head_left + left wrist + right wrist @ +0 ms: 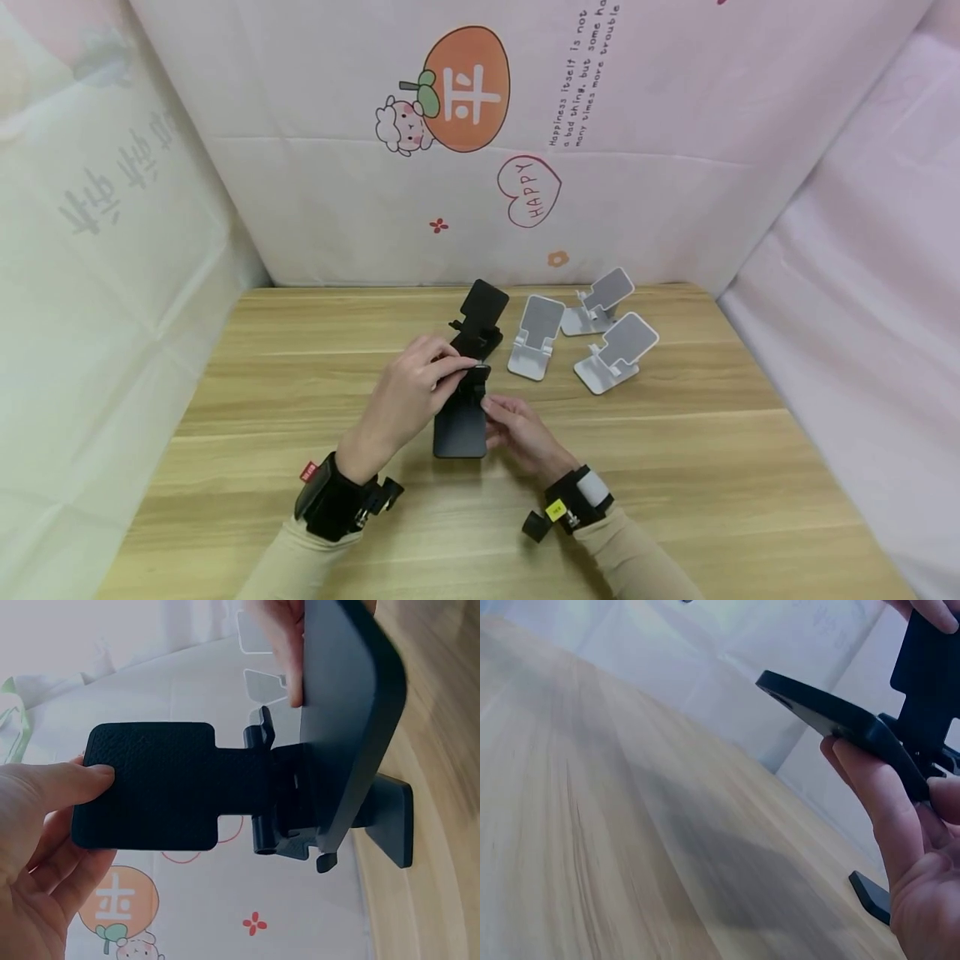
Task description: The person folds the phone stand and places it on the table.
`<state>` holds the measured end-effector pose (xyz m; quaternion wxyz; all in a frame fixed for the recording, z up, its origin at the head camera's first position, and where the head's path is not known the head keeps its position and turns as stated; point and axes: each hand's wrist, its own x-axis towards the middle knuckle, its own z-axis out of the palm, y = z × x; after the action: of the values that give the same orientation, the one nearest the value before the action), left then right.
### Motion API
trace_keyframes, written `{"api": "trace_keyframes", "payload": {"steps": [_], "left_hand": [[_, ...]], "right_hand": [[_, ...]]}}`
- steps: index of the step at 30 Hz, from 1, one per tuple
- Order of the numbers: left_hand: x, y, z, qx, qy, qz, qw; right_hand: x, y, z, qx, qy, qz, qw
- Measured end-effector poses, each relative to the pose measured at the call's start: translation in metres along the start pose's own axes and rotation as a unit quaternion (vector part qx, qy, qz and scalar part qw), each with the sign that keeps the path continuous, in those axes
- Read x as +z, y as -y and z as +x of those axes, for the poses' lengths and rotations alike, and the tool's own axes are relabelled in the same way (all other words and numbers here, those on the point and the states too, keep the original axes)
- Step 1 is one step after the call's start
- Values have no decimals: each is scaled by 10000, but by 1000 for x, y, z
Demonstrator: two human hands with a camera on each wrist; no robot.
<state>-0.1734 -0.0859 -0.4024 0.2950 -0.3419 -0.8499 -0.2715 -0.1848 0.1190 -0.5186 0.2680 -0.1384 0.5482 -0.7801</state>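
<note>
Both hands hold a black foldable phone stand (460, 429) above the tabletop, near its middle. My left hand (412, 387) pinches the end of the stand's upper plate (150, 787), thumb on one face and fingers behind. The plate stands up from the hinge, at an angle to the flat base (337, 712). My right hand (525, 429) grips the base at its right edge; in the right wrist view its fingers (881, 791) lie under the base. Just behind the held stand, a second black phone stand (483, 304) rests unfolded on the table.
Three white phone stands with grey pads are unfolded at the back right: one (542, 322) beside the black stand, one (609, 290) farther back, one (630, 339) to the right. The wooden table (300, 358) ends at a printed cloth backdrop (337, 217).
</note>
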Motion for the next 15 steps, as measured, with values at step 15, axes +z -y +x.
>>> {"api": "trace_keyframes", "payload": {"steps": [15], "left_hand": [[20,-6,-16,503,-126,25,9987]], "right_hand": [[2,17,4,108,-762,846,9934]]}}
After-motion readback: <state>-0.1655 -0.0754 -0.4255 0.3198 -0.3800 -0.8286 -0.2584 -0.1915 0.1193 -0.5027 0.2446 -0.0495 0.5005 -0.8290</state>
